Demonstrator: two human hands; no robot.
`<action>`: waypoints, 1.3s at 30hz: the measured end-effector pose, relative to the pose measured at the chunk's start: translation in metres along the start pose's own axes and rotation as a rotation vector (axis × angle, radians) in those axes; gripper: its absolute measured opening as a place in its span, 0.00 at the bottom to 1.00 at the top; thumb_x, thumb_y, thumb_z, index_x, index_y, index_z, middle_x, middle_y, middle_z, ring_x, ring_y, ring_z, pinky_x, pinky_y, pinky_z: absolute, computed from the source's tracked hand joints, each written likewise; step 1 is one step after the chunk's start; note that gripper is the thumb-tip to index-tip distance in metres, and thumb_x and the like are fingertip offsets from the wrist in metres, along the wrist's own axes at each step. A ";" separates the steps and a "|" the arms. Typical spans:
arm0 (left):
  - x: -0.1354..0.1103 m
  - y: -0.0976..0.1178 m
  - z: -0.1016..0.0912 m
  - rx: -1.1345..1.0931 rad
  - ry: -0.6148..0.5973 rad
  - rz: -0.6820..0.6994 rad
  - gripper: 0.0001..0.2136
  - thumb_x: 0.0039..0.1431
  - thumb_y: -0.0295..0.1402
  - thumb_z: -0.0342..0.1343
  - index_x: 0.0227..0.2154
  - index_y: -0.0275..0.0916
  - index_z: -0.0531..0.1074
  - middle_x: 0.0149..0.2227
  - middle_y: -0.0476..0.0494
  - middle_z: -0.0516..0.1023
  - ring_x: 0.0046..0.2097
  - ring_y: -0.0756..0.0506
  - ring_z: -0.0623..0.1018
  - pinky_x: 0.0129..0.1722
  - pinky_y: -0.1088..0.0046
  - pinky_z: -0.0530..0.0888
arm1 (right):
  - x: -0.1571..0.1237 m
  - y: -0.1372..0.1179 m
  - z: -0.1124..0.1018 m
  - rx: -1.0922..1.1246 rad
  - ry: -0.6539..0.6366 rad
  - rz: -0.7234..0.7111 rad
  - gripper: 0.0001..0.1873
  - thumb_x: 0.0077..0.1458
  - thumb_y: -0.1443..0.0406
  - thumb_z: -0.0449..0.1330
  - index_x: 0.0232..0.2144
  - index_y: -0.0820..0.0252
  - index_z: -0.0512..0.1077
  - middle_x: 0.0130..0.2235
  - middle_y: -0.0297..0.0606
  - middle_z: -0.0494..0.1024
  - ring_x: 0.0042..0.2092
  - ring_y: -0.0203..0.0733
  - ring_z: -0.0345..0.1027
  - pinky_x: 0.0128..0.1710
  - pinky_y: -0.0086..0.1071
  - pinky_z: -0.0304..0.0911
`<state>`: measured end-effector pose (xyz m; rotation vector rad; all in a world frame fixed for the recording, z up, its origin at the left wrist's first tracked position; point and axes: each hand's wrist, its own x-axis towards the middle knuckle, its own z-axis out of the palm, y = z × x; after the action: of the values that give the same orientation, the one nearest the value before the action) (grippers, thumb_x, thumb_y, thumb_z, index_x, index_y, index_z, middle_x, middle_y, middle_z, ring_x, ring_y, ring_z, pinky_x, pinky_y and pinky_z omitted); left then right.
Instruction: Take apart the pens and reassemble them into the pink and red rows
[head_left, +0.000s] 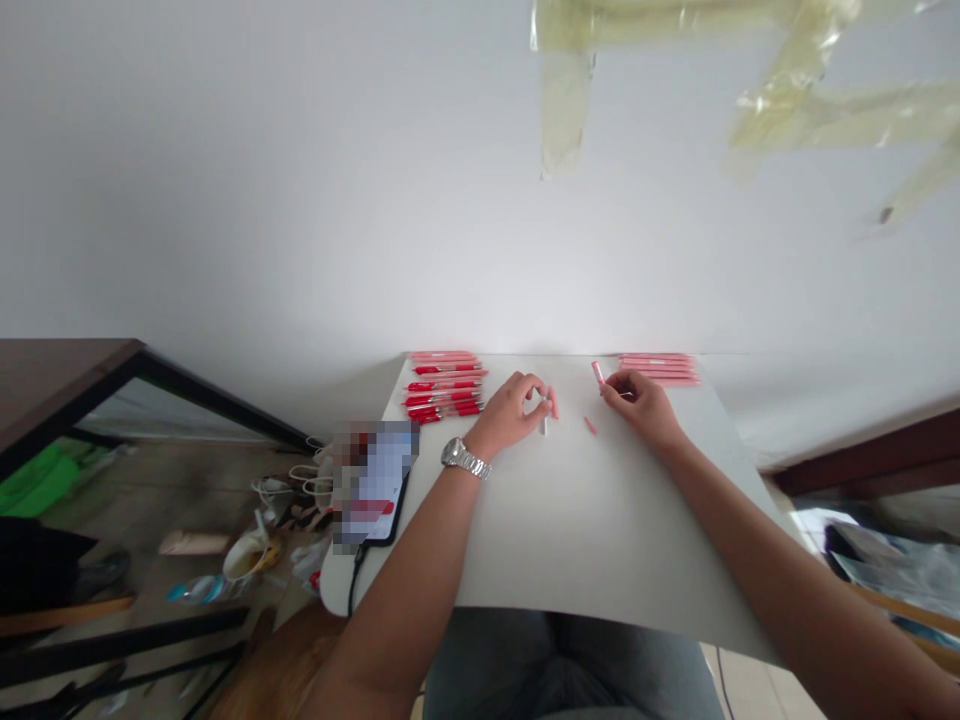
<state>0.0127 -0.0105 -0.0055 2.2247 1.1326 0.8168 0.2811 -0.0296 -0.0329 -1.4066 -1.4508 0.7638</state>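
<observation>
the pink pen piece point(598, 372) sits pinched in the right hand point(641, 408), fingers closed on it near the far edge of the white table point(600, 540). the left hand point(506, 415) is curled closed around a small white piece point(544, 426), with a short pink piece point(553, 403) right at its fingertips; from here the fingers hide part of both, and i can't tell whether the pink one is actually gripped. a little pink bit point(590, 425) lies alone on the table between the hands. a row of red pens point(444, 387) is stacked at the far left of the table, and a smaller row of pink pens point(658, 369) lies at the far right, just past the right hand. a phone point(375, 480) lies at the table's left edge with its screen blurred out and a black cable point(354, 580) hanging down. on the floor below, a white bag point(319, 480) is bunched up, its insides hidden, and a tipped cup point(247, 555) shows something yellowish that i can't make out.
</observation>
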 end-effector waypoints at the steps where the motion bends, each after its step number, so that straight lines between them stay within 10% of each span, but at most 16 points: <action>1: 0.000 0.001 -0.003 -0.005 -0.041 0.023 0.06 0.64 0.35 0.58 0.42 0.41 0.71 0.41 0.46 0.72 0.39 0.47 0.73 0.43 0.70 0.71 | 0.000 0.000 0.000 -0.005 0.004 -0.002 0.20 0.56 0.48 0.66 0.34 0.58 0.72 0.33 0.38 0.79 0.34 0.41 0.72 0.37 0.35 0.70; 26: -0.004 0.011 -0.006 0.099 -0.162 0.087 0.09 0.57 0.28 0.62 0.41 0.42 0.74 0.45 0.45 0.72 0.48 0.43 0.76 0.53 0.65 0.73 | -0.002 -0.002 0.003 0.002 0.003 -0.020 0.20 0.57 0.47 0.65 0.35 0.57 0.72 0.33 0.37 0.78 0.33 0.40 0.72 0.36 0.34 0.69; 39: 0.006 -0.008 0.014 -0.203 0.152 0.012 0.07 0.65 0.32 0.58 0.44 0.42 0.69 0.37 0.49 0.77 0.39 0.49 0.77 0.42 0.72 0.74 | -0.005 -0.005 0.005 -0.014 -0.006 -0.031 0.20 0.57 0.47 0.66 0.34 0.57 0.71 0.33 0.37 0.78 0.32 0.40 0.72 0.33 0.34 0.68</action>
<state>0.0209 -0.0039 -0.0183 2.0321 1.0545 1.0716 0.2742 -0.0345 -0.0306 -1.3910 -1.4819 0.7401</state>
